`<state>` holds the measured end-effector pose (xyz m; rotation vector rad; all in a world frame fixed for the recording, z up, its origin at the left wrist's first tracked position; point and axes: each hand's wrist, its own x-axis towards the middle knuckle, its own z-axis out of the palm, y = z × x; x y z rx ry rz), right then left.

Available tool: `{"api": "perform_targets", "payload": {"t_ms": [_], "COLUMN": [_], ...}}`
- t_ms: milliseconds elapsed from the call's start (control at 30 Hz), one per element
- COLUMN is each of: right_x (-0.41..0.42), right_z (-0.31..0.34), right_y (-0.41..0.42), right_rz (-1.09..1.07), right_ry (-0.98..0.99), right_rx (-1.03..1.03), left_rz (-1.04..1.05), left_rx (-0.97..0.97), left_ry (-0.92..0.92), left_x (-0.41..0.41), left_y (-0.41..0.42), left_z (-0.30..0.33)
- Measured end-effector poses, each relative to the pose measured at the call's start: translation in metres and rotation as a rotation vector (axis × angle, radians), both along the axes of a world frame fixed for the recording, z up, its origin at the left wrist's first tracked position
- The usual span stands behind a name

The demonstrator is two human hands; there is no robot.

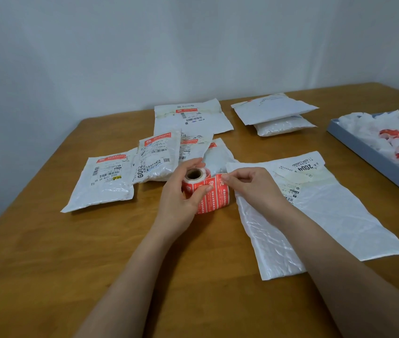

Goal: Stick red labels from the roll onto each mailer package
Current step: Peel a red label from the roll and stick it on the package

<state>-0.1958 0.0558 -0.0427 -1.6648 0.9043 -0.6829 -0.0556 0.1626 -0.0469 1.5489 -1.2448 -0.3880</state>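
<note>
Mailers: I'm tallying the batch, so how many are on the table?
8 that I can see: one far left, four overlapping at centre, two stacked at the back right, one large near right. Overlaps may hide more.

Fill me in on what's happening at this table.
A person is labelling mailers. The left hand holds the roll of red labels, while the right hand pinches the corner of a label to peel it. The large mailer beside the roll shows no red label; several mailers behind already carry one. Two stacked mailers wait farther back.
</note>
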Motion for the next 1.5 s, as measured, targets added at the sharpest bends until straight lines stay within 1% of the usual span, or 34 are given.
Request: {"api": "perform_targets", "payload": {"t_ms": [167,300,500,733,900,1033,1167,1300,1433,1500], "right_x": [-0.008,-0.009,-0.005,0.0,-0.003,-0.008,-0.013,-0.011,-0.01,-0.009], "right_z": [0.002,-0.001,-0.002,-0.004,-0.004,-0.002,-0.002,-0.005,-0.005,-0.006], "right_y": [-0.003,-0.003,-0.001,-0.004,-0.005,-0.005,-0.006,-0.006,-0.005,-0.004], "right_rz": [0.056,0.084,0.049,0.009,0.0,0.017,0.062,0.055,0.102,0.118], "right_ry": [0.071,0.102,0.121,0.161,0.136,0.131,0.149,0.202,0.155,0.174], "right_rx": [-0.105,-0.12,-0.141,-0.136,-0.103,-0.137,-0.167,-0.24,-0.228,-0.262], "left_rz": [0.026,-0.045,-0.076,-0.102,-0.109,-0.099,-0.11,-0.121,-0.108,-0.1], "left_rx": [-0.001,0.046,0.041,0.043,0.026,0.007,0.038,0.054,0.036,0.043], "left_ry": [0.002,0.108,0.169,0.162,0.172,0.202,0.169,0.137,0.138,0.152], "left_x": [0.006,0.006,0.006,0.005,0.004,0.007,0.009,0.012,0.013,0.012], "left_y": [-0.002,0.0,0.003,0.003,0.003,0.003,0.003,0.002,0.001,0.001], "left_z": [-0.007,-0.008,-0.004,-0.001,-0.001,-0.002,-0.006,-0.009,-0.01,-0.01]}}
